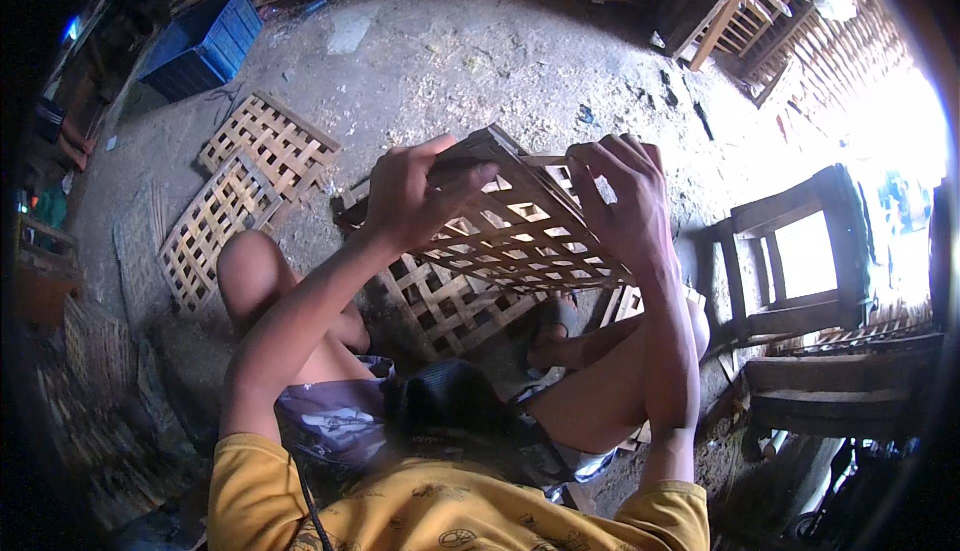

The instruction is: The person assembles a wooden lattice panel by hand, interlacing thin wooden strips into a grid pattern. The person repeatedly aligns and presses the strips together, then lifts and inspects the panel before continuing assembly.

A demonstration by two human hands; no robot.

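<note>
- Fingers of the left hand bend part-way round the upper left edge of a lattice panel, thumb spread from forefinger; those of the right hand curl over its upper right side. Both judged to have hold; fingertip contact partly hidden.
- Panel position: tilted, at 12 o'clock from the seated worker, just beyond the knees.
- Progress, in my judgement: slats cross the visible face and rails are present, so weaving looks largely done; what remains cannot be told.
- At 6 o'clock from it, lower down: an under-panel, also woven.
- At 9 o'clock: a near side panel and a far side panel, both woven, lying together.
- At 3 o'clock: an open wooden frame.
- At 10 o'clock, farthest: a blue crate.
</note>
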